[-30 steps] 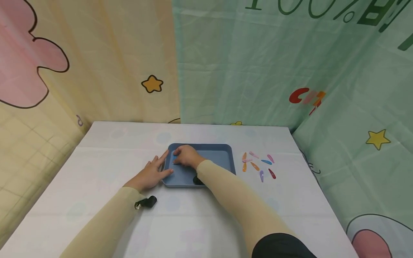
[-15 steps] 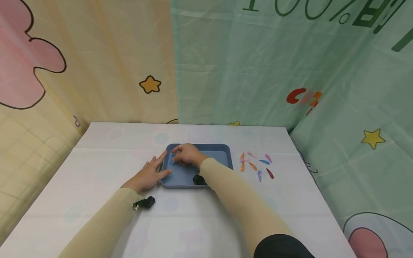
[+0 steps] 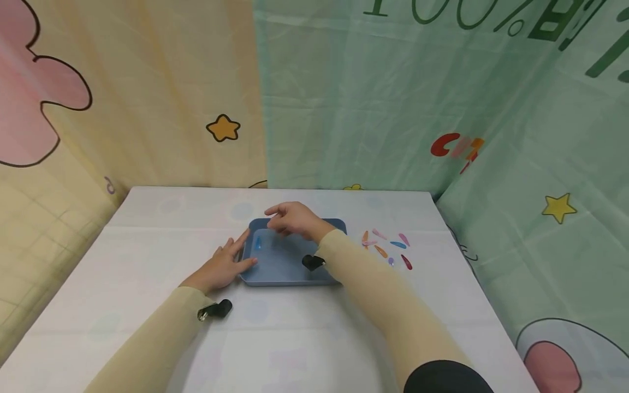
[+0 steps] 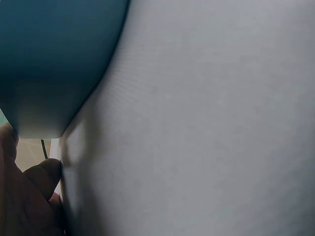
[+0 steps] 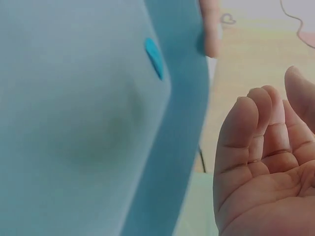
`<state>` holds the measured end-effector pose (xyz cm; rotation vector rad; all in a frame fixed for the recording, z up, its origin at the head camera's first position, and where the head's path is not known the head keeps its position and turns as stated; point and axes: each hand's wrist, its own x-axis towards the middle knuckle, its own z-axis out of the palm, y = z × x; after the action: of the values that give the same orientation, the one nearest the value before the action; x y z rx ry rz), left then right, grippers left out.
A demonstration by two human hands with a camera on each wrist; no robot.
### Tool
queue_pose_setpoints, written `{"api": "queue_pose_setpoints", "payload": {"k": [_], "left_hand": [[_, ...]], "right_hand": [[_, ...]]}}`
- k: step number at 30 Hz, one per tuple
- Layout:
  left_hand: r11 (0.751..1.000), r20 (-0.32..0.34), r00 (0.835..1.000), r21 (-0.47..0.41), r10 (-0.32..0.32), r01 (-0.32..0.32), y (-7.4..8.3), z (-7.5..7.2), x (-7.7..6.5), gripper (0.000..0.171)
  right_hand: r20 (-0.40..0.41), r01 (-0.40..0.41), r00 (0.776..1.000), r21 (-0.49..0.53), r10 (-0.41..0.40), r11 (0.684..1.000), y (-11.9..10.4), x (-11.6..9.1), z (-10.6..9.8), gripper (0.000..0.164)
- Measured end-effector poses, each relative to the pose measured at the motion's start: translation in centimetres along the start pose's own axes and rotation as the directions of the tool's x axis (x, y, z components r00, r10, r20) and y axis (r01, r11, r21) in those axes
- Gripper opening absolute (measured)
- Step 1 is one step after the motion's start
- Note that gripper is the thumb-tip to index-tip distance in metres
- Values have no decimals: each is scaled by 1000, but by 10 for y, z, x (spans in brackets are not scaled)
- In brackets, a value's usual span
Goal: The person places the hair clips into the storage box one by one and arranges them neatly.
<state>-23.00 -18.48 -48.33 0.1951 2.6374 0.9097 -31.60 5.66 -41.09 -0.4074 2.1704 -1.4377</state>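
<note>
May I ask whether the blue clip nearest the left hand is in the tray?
In: the blue clip rests inside the tray, on its floor.

- Head: from the six-o'clock side of the table (image 3: 275,338), well back, facing forward and down; curtain (image 3: 344,109) at twelve.
- Left wrist: very near, tray (image 4: 54,54) at ten, left hand (image 4: 29,196) at eight.
- Right wrist: near, tray at nine, right hand (image 5: 270,167) at four.
- Head and right wrist share the blue clip (image 5: 154,58).

"100%" (image 3: 444,9) in dark green on the green curtain (image 3: 344,109); red-orange lettering (image 3: 460,146) lower down unclear.
</note>
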Motion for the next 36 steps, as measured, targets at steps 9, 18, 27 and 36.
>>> {"api": "queue_pose_setpoints", "payload": {"k": [9,18,27,36], "left_hand": [[1000,2,1000,-2,3,-3,-1,0,-1,94],[999,-7,999,7,31,-31,1,0,-3,92],[999,-10,999,6,44,-44,2,-1,-4,90],[999,-15,999,6,47,-47,0,0,-3,90]], "right_hand": [[-29,21,999,-15,-22,1000,-6,-29,-43,48],[-108,9,994,-27,-12,1000,16,-63,-101,50],[-168,-59,985,-92,43,994,54,-97,-156,51],[-232,-141,966,-120,111,983,91,-130,-196,54]]}}
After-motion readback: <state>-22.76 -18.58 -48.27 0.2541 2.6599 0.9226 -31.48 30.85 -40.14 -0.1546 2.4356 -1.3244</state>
